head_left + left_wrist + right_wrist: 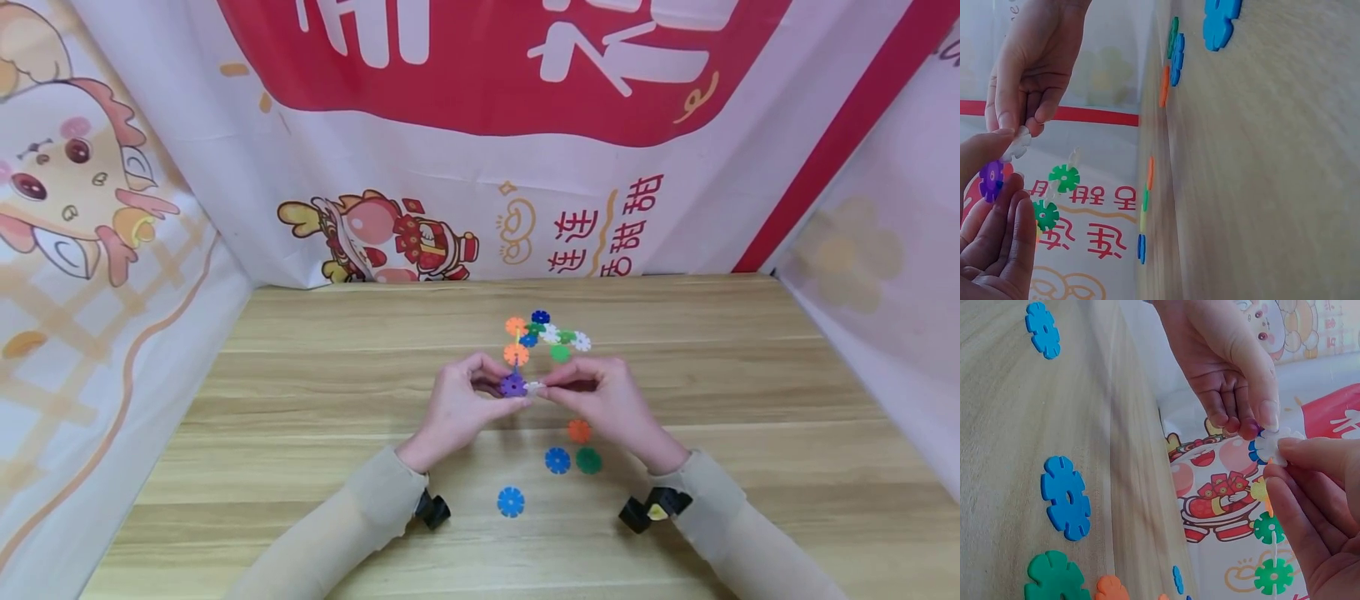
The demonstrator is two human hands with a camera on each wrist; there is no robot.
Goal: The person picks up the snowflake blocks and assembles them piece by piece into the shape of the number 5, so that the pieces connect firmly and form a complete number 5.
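Observation:
My left hand (459, 407) pinches a purple notched plastic snowflake disc (513, 386) between thumb and fingers, above the table. From the other side my right hand (617, 407) holds a white snowflake disc (1268, 447) by its edge with thumb and fingertips. The two discs meet edge to edge; how deeply their slots engage cannot be made out. A joined chain runs away from the purple disc, with orange discs (516, 355), a dark blue disc (540, 317), green discs (1064, 178) and white discs (582, 341).
Loose on the wooden table (315, 400) lie an orange disc (579, 431), a green disc (588, 461) and two blue discs, one beside the green and a nearer blue disc (511, 502). Printed cloth (420, 150) hangs behind and at both sides.

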